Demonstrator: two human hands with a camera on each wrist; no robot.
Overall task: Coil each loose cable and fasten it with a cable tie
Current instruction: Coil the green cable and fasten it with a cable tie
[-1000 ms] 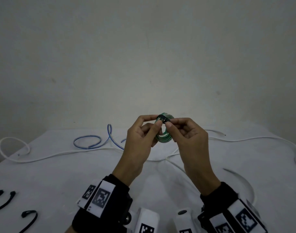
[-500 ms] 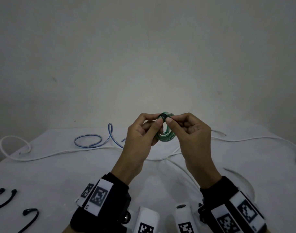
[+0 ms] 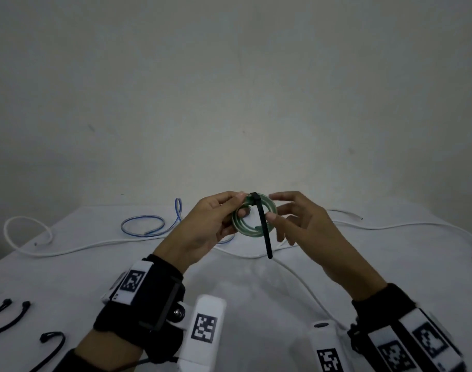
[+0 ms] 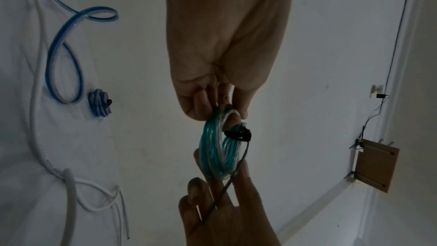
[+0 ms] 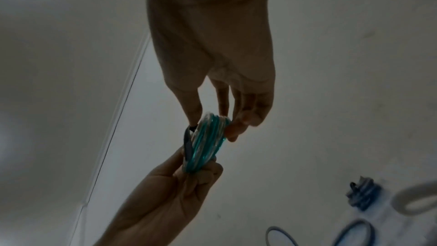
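Table, left hand and right hand pinching green coil, black ties in head view only

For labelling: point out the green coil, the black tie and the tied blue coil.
green coil (image 4: pixel 210 149), left wrist view, left side of the loop.
black tie (image 3: pixel 266 242), head view, hanging tail.
tied blue coil (image 4: pixel 97 104), left wrist view, middle of the bundle.

The grey wall is plain and the light is dim. A white table stands by it. A wood board and thin wire hang on a wall.
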